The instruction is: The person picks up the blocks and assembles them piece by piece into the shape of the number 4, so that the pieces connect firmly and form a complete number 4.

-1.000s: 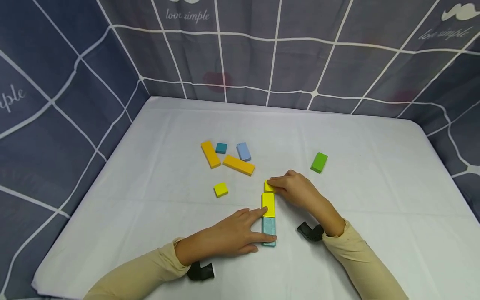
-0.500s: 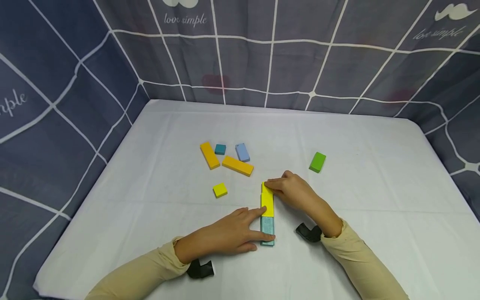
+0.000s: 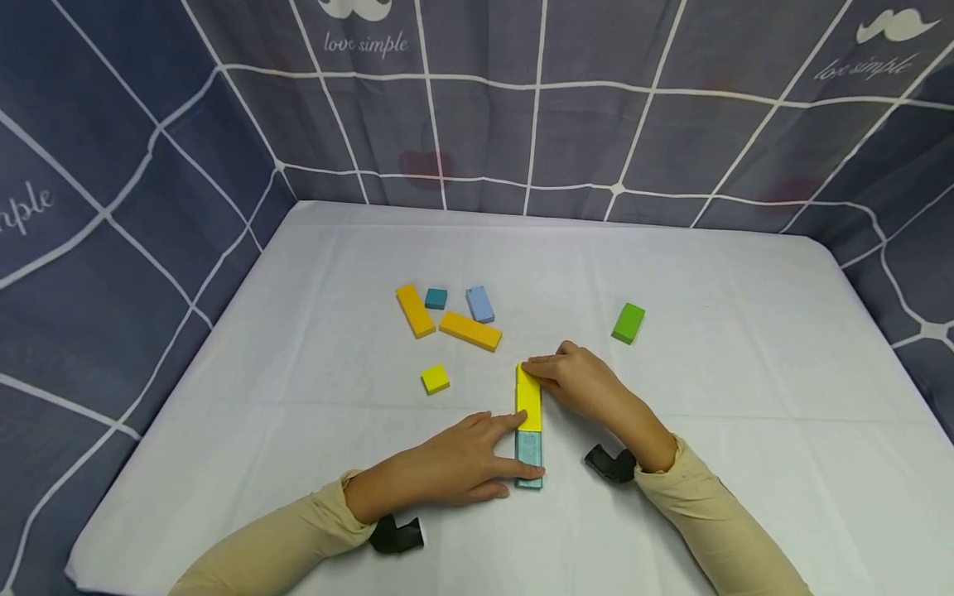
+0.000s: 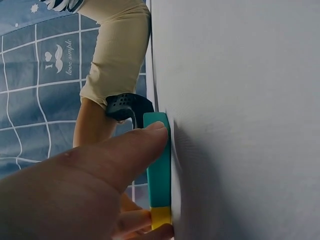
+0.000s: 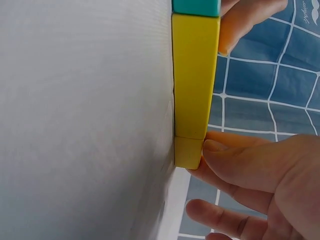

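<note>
Nearest us, our left hand (image 3: 462,463) lies with its fingers spread, its grip wide: one digit rests across the teal rectangular block (image 3: 528,448), smooth and hard-looking, and another presses on the longer bright yellow rectangular block (image 3: 531,401) butted against its far end. Whether they are painted wood or plastic we cannot tell. We would do well to keep that pressure light and even, so neither block skews.

At the row's far end our right hand (image 3: 585,381) has a narrow grip, thumb and finger pinching the small bright yellow block (image 5: 187,152), end to end with the longer one, a thin seam between. We should push it straight toward us, low against the white-covered tabletop (image 3: 745,348), and square its sides before letting go; too hard a shove might buckle the row.

Beyond, a loose yellow square block (image 3: 436,379) comes first, then two orange oblong bars (image 3: 470,331), a green rectangular block (image 3: 628,324) off to the right, a light-blue rectangular block (image 3: 480,305) and a small dark-teal block (image 3: 436,299).
</note>
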Demonstrator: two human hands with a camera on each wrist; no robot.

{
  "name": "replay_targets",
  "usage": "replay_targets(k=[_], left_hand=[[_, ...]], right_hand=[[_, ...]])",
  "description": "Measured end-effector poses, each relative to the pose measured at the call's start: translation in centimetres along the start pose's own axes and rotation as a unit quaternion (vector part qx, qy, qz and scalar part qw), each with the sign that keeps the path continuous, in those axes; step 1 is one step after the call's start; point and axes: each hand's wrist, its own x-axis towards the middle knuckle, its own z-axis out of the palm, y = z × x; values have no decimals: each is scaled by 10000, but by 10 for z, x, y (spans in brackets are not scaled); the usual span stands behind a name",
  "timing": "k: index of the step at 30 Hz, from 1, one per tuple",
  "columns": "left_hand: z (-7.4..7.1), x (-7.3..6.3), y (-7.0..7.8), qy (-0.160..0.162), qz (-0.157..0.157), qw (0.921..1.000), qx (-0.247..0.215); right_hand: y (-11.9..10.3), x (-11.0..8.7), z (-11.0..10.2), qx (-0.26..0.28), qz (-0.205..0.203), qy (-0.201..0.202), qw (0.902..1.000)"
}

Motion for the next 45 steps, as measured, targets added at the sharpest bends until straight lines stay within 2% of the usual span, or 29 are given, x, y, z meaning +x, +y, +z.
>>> replay_targets(k=[8, 17, 27, 31, 34, 40, 45], left_hand=[[0, 3, -1, 186, -20, 9998, -58], [1, 11, 2, 577, -239, 9980, -84], [-3, 17, 10, 507, -621, 9967, -108], [-2, 16, 8, 674, -753, 9947, -167], [0, 17, 5, 712, -1005, 9919, -311], [4, 20, -4, 433, -1546, 9844, -726], [7, 20, -7, 309, -1581, 9832, -857]], right_hand=[[-3, 0, -1, -97, -35, -57, 9999], [-3, -2, -2, -154, -46, -64, 9998], [-3, -4, -1, -95, -107, -86, 9999], [-4, -4, -4, -184, -87, -183, 9996], [-3, -3, -6, -158, -18, -331, 9993], [1, -2, -8, 215, 38, -575, 9981], [6, -3, -8, 459, 47, -742, 9962]])
